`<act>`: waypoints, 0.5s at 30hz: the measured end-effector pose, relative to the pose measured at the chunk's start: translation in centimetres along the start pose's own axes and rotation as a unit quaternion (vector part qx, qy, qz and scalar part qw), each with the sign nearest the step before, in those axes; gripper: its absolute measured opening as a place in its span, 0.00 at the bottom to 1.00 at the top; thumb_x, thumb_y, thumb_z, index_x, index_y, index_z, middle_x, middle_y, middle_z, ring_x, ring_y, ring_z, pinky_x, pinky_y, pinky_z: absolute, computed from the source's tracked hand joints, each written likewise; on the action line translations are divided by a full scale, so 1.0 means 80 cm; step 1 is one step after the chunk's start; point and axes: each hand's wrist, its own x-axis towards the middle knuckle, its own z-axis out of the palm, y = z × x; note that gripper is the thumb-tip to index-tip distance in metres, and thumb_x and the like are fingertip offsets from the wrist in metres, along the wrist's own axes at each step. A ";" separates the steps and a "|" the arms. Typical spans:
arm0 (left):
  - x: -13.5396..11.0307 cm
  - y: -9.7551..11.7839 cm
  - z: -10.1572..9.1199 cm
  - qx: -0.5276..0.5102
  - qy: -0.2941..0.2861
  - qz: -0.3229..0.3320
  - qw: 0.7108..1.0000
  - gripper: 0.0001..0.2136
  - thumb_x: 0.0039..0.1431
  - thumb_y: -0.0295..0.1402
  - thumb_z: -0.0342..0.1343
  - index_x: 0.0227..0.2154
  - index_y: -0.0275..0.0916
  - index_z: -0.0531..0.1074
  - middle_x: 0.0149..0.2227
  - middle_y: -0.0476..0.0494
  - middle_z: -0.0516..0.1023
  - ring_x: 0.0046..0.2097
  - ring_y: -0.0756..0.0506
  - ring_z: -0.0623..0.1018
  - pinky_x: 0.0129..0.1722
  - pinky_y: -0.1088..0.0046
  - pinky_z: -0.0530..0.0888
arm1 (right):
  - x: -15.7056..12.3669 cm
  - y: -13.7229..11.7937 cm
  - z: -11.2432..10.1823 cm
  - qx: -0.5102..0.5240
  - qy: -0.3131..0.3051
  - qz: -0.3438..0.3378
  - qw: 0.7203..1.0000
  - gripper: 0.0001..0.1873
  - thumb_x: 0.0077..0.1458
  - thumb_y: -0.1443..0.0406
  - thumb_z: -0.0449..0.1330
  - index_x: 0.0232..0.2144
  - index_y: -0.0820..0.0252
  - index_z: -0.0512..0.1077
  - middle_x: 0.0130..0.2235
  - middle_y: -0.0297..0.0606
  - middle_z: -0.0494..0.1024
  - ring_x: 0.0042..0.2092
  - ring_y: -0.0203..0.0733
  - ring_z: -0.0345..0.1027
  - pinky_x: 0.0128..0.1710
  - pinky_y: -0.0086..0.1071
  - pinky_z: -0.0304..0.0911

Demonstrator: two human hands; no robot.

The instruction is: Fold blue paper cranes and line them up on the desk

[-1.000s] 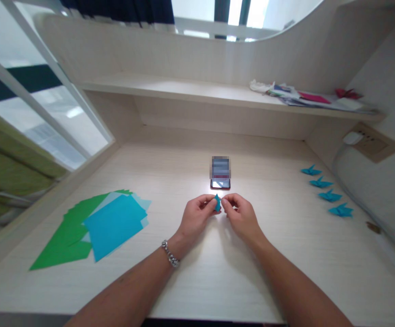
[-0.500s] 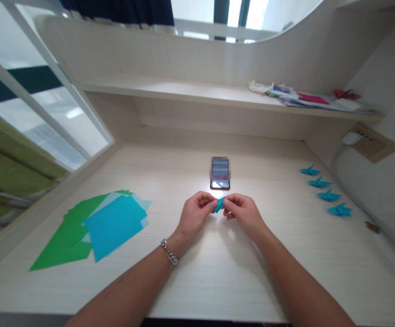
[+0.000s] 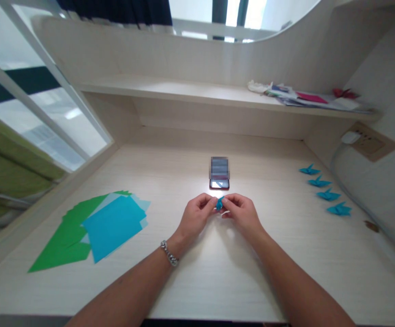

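Both my hands meet at the middle of the pale wooden desk. My left hand, with a metal bracelet at the wrist, and my right hand each pinch one side of a small folded blue paper piece. Only a bit of the paper shows between my fingertips. Just behind my hands lies a phone with its screen lit.
A fan of green and blue paper sheets lies at the left. Several folded blue paper figures line up at the right, near a cable and wall socket. The shelf above carries papers at its right end.
The blue paper piece has been turned between my fingers, from upright to slanted to bunched small. My hands have drawn slightly closer together.
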 end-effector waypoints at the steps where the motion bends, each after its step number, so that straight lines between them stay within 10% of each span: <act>1: 0.001 0.000 0.000 -0.013 0.011 -0.003 1.000 0.11 0.55 0.39 0.59 0.28 0.35 0.73 0.30 0.46 0.76 0.35 0.48 0.76 0.39 0.68 0.77 | 0.001 0.000 0.000 0.010 0.009 0.004 1.000 0.14 0.45 0.56 0.65 0.29 0.62 0.74 0.27 0.36 0.76 0.29 0.39 0.72 0.27 0.31 0.68; 15: 0.003 -0.006 -0.004 -0.046 0.038 -0.034 0.998 0.12 0.48 0.33 0.65 0.32 0.35 0.70 0.28 0.45 0.79 0.29 0.46 0.80 0.32 0.69 0.78 | 0.003 0.008 0.003 -0.033 0.039 -0.089 0.995 0.17 0.46 0.63 0.64 0.40 0.58 0.66 0.28 0.32 0.75 0.29 0.38 0.72 0.27 0.30 0.67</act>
